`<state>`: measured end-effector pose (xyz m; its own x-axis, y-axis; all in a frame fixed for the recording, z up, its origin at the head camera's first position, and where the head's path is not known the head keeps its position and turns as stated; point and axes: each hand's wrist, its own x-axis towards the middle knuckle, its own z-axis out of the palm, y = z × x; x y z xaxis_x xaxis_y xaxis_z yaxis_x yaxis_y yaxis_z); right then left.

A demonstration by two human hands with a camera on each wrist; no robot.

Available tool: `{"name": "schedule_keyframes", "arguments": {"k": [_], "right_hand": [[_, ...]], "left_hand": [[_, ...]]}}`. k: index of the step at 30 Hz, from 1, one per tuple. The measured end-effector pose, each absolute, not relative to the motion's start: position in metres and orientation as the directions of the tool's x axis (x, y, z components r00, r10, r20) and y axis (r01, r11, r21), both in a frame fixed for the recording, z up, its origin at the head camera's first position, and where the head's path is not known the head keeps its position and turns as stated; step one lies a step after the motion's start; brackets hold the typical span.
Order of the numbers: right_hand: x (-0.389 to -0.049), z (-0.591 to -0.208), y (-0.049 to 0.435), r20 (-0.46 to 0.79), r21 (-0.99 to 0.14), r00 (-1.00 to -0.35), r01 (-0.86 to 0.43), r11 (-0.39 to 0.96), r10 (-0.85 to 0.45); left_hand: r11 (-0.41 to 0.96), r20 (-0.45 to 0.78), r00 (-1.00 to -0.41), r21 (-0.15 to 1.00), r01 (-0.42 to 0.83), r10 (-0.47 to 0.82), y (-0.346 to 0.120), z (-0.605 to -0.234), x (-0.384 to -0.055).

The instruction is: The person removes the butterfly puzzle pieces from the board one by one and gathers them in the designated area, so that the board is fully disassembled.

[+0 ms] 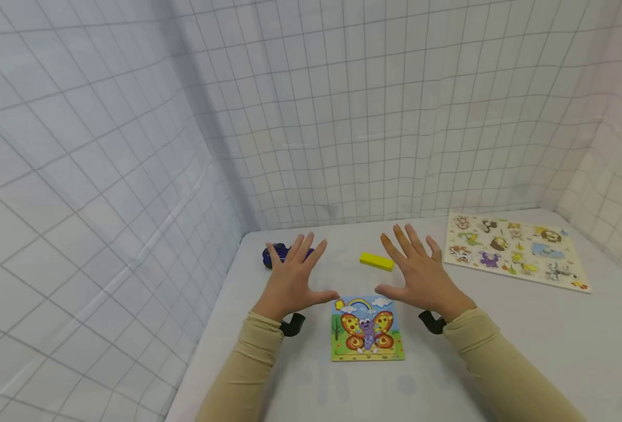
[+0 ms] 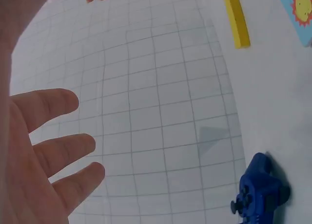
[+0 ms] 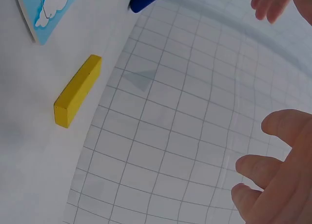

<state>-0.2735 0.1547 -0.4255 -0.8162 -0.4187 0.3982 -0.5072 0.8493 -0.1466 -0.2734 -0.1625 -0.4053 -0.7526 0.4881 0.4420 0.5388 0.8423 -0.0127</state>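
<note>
Both hands hover above the white table with fingers spread, holding nothing. In the head view the left hand (image 1: 289,284) is up and to the left of a square butterfly puzzle (image 1: 367,328), partly covering a dark blue game controller (image 1: 274,256). My right hand (image 1: 424,281) is to the puzzle's upper right, beside a yellow block (image 1: 376,261). The left wrist view shows the controller (image 2: 258,192) lying on the table, apart from the fingers (image 2: 63,148). From the right wrist the yellow block (image 3: 78,91) also lies apart from the fingers (image 3: 261,170).
A larger animal puzzle board (image 1: 516,252) lies at the back right of the table (image 1: 321,387). Grid-patterned white cloth (image 1: 342,117) hangs behind the table and along both sides.
</note>
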Motion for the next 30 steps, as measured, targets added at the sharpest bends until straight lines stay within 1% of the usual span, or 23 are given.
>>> {"name": "schedule_keyframes", "arguments": {"k": [2, 4, 6, 8, 10, 13, 17, 21, 22, 24, 27, 30], "right_hand": [[-0.274, -0.427, 0.153, 0.391, -0.148, -0.815, -0.514, 0.845, -0.427], [-0.275, -0.428, 0.151, 0.386, -0.15, -0.813, -0.521, 0.84, -0.435], [-0.275, -0.429, 0.15, 0.382, -0.157, -0.812, -0.527, 0.835, -0.441], [-0.275, -0.429, 0.148, 0.379, -0.194, -0.812, -0.539, 0.82, -0.444], [-0.273, -0.429, 0.144, 0.368, -0.273, -0.82, -0.546, 0.792, -0.438], [-0.268, -0.429, 0.136, 0.339, -0.457, -0.844, -0.535, 0.711, -0.416], [-0.254, -0.436, 0.126, 0.266, -0.684, -0.879, -0.461, 0.565, -0.396], [-0.238, -0.46, 0.123, 0.168, -0.81, -0.905, -0.353, 0.468, -0.391], [-0.235, -0.467, 0.123, 0.147, -0.822, -0.909, -0.331, 0.464, -0.39], [-0.231, -0.48, 0.124, 0.125, -0.803, -0.918, -0.316, 0.505, -0.376], [-0.23, -0.493, 0.126, 0.147, -0.738, -0.918, -0.349, 0.577, -0.368], [-0.232, -0.498, 0.128, 0.177, -0.665, -0.908, -0.394, 0.634, -0.379]], "left_hand": [[0.834, 0.429, -0.758, 0.019, 0.551, 0.491, -0.163, -0.414, -0.27], [0.827, 0.373, -0.783, 0.068, 0.559, 0.499, -0.164, -0.428, -0.265], [0.816, 0.266, -0.812, 0.124, 0.564, 0.52, -0.164, -0.445, -0.26], [0.81, 0.134, -0.835, 0.202, 0.55, 0.533, -0.164, -0.464, -0.256], [0.805, 0.035, -0.842, 0.274, 0.526, 0.538, -0.163, -0.478, -0.255], [0.786, -0.006, -0.839, 0.354, 0.507, 0.544, -0.162, -0.492, -0.258], [0.769, 0.02, -0.824, 0.347, 0.537, 0.567, -0.161, -0.502, -0.261], [0.765, 0.038, -0.817, 0.33, 0.554, 0.575, -0.16, -0.507, -0.261], [0.765, 0.043, -0.817, 0.329, 0.554, 0.575, -0.16, -0.508, -0.26], [0.767, 0.044, -0.819, 0.325, 0.554, 0.573, -0.16, -0.509, -0.26], [0.776, 0.049, -0.821, 0.299, 0.555, 0.568, -0.16, -0.508, -0.262], [0.787, 0.048, -0.83, 0.293, 0.543, 0.555, -0.16, -0.506, -0.264]]}}
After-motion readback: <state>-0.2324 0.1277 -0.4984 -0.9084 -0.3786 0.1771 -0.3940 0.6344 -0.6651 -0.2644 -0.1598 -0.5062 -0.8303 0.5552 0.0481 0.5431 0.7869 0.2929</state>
